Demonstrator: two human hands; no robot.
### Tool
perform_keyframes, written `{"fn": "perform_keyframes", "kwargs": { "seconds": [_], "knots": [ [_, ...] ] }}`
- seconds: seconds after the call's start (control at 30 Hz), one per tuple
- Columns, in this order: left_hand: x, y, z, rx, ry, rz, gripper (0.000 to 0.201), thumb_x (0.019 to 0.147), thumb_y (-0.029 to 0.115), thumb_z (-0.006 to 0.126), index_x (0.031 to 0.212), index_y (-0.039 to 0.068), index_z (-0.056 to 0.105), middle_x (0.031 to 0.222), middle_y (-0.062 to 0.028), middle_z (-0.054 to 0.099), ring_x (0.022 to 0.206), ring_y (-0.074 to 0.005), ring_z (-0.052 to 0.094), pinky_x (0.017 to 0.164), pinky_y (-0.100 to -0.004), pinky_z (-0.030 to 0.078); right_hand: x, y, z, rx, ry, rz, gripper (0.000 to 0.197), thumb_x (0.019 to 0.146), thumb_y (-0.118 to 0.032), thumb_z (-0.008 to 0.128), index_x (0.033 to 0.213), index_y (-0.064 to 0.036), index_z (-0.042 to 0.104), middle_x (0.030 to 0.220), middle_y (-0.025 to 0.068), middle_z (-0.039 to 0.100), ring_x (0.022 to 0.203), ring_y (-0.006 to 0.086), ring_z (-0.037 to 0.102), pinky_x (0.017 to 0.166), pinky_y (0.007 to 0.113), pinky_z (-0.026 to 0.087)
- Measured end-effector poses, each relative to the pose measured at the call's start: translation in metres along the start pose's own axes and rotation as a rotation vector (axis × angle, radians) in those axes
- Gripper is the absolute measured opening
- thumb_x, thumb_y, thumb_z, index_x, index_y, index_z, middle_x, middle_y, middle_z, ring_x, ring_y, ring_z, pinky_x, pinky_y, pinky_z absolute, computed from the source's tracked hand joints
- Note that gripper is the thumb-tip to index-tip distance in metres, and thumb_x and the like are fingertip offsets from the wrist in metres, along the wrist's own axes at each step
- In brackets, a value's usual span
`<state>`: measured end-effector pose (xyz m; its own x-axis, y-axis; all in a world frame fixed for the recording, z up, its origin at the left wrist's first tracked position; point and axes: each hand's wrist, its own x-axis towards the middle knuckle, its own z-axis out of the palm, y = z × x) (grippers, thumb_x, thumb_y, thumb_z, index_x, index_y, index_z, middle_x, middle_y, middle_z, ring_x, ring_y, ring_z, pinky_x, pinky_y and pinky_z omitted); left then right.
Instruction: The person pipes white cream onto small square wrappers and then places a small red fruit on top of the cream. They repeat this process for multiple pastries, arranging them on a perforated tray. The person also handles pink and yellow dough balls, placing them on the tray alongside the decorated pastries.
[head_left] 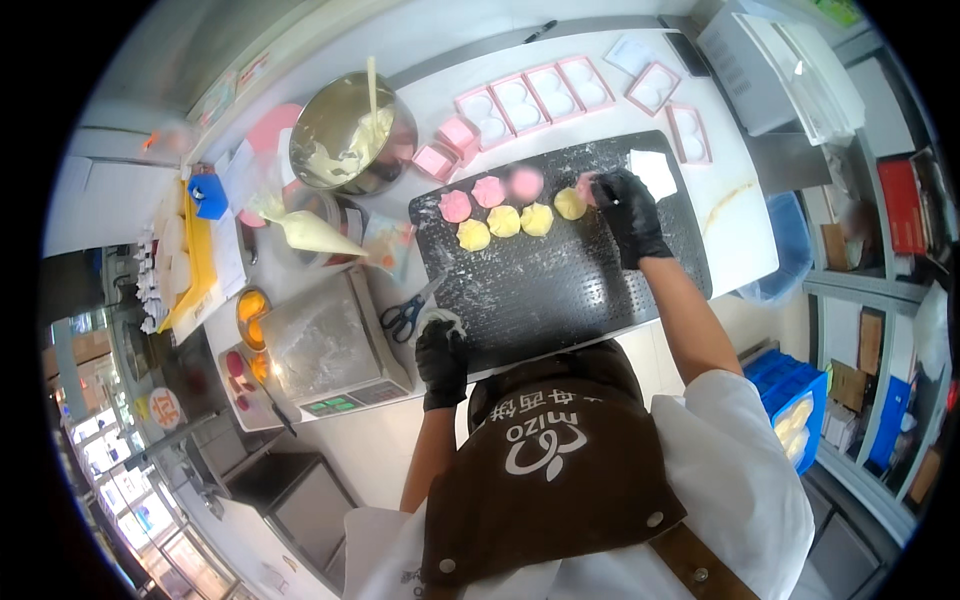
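My left hand [441, 368], in a black glove, is closed on a crumpled white cloth [443, 322] at the near left edge of a black perforated tray [540, 295]. My right hand [630, 217], also gloved, reaches over the tray's far right part. Its fingertips close on a pink dough ball [586, 188], which they partly cover. Beside that sits a yellow dough ball [570, 204]. Farther left are more pink balls [488, 191] and yellow balls [505, 221], several with gathered tops. A white square sheet [653, 174] lies right of my right hand.
Scissors [402, 318] and a scale [330, 340] stand left of the tray. Behind them are a filled piping bag [318, 234] and a steel bowl of cream [340, 110]. Pink boxes [520, 105] line the back. Mango pieces [252, 305] sit far left.
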<state>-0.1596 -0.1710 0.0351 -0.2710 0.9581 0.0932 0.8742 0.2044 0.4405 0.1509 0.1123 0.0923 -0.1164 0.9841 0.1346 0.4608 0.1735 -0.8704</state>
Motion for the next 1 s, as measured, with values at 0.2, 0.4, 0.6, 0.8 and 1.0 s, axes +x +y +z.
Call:
{"fn": "perform_keyframes", "kwargs": {
  "seconds": [0.2, 0.4, 0.6, 0.8, 1.0],
  "knots": [
    [-0.013, 0.009, 0.013, 0.085, -0.02, -0.092, 0.024, 0.091, 0.019, 0.064, 0.108, 0.004, 0.071, 0.118, -0.0192, 0.068, 0.114, -0.0375, 0.061, 0.102, -0.0472, 0.046, 0.05, 0.045, 0.045, 0.231, -0.131, 0.195, 0.016, 0.092, -0.016, 0.069, 0.104, -0.0043, 0.068, 0.102, 0.0109, 0.069, 0.096, 0.0223, 0.066, 0.088, 0.034, 0.051],
    [0.004, 0.025, 0.011, 0.048, -0.094, -0.177, 0.022, 0.089, 0.02, 0.064, 0.103, 0.006, 0.072, 0.114, -0.0191, 0.069, 0.11, -0.039, 0.062, 0.097, -0.0482, 0.048, 0.067, 0.095, 0.071, -0.157, -0.204, -0.036, 0.018, 0.094, -0.021, 0.067, 0.101, -0.0045, 0.069, 0.1, 0.0134, 0.069, 0.095, 0.0253, 0.067, 0.086, 0.035, 0.052],
    [0.013, 0.032, 0.004, 0.09, -0.101, -0.256, 0.02, 0.089, 0.022, 0.06, 0.097, 0.006, 0.071, 0.1, -0.0188, 0.069, 0.096, -0.0413, 0.064, 0.083, -0.0512, 0.05, 0.082, 0.089, 0.007, -0.334, -0.156, -0.115, 0.032, 0.095, -0.03, 0.059, 0.115, -0.005, 0.063, 0.106, 0.0197, 0.066, 0.102, 0.0346, 0.064, 0.089, 0.043, 0.049],
    [0.013, 0.009, 0.008, 0.093, -0.128, -0.111, 0.015, 0.09, 0.017, 0.06, 0.091, 0.004, 0.068, 0.092, -0.0188, 0.067, 0.087, -0.039, 0.063, 0.077, -0.0489, 0.049, 0.098, 0.11, -0.07, -0.643, -0.355, 0.127, 0.057, 0.081, -0.029, 0.078, 0.132, -0.0134, 0.06, 0.134, 0.0147, 0.059, 0.127, 0.0318, 0.055, 0.107, 0.041, 0.045],
    [0.026, 0.013, -0.002, -0.206, -0.172, -0.177, 0.013, 0.092, 0.012, 0.058, 0.088, 0.003, 0.066, 0.086, -0.0168, 0.066, 0.082, -0.0354, 0.063, 0.073, -0.0439, 0.049, 0.11, 0.115, -0.09, -0.655, -0.611, 0.274, 0.064, 0.078, -0.03, 0.082, 0.135, -0.0133, 0.059, 0.133, 0.0146, 0.062, 0.128, 0.0317, 0.055, 0.108, 0.041, 0.044]
  ]
}}
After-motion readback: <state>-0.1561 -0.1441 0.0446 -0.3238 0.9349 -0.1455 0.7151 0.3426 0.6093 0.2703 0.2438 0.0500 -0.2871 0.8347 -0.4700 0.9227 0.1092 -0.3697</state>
